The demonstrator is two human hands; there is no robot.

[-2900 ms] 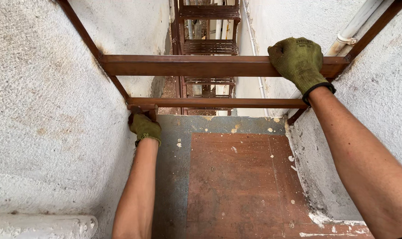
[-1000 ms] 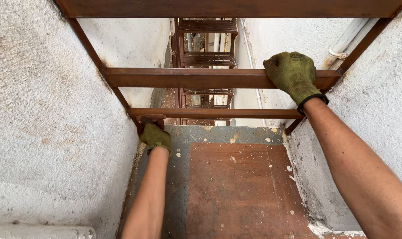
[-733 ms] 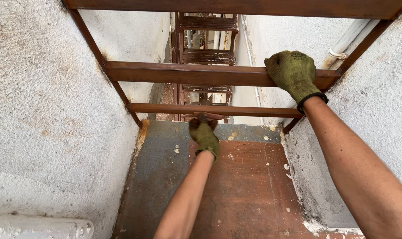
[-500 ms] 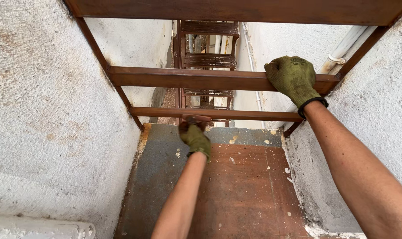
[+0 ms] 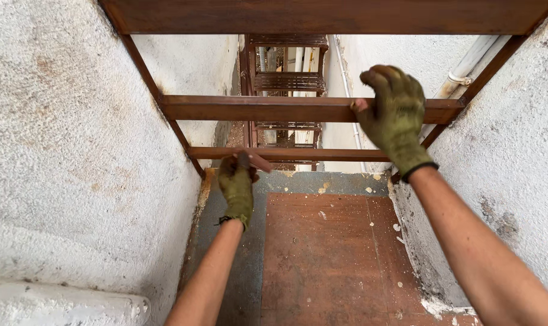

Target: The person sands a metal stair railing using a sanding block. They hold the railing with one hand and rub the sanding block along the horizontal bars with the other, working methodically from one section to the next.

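Two bare arms in olive-green work gloves are reaching forward into a narrow shaft between rough white plastered walls. The left hand (image 5: 236, 184) is clenching the lower rusty rail (image 5: 298, 154), its fingers curling over the bar near the rail's left third; a small reddish-brown piece (image 5: 259, 161) is sticking out just to the right of its fingertips, and I cannot tell whether the hand is pinching it or only touching it. To the left of this hand, a slanted rusty bar (image 5: 165, 115) is running down along the left wall (image 5: 75, 151) toward the rail's end.

Moving right, between the two hands and above the left one, the middle rusty rail (image 5: 256, 108) is spanning the shaft from wall to wall. Beyond it, farther metal platforms (image 5: 289, 81) are showing in the distance.

The right hand (image 5: 393, 115) is hanging at the middle rail's right part, fingers bent and half released, hooked loosely in front of the bar rather than closing fully around it. A white pipe (image 5: 467, 63) is running up the right wall (image 5: 515, 151), just to the right of this hand.

Below both hands, a reddish-brown floor plate (image 5: 328, 259) speckled with white plaster chips is lying beside a grey strip (image 5: 250, 265) under the left forearm. Above both hands, a broad upper rusty beam (image 5: 322, 15) is crossing the top.
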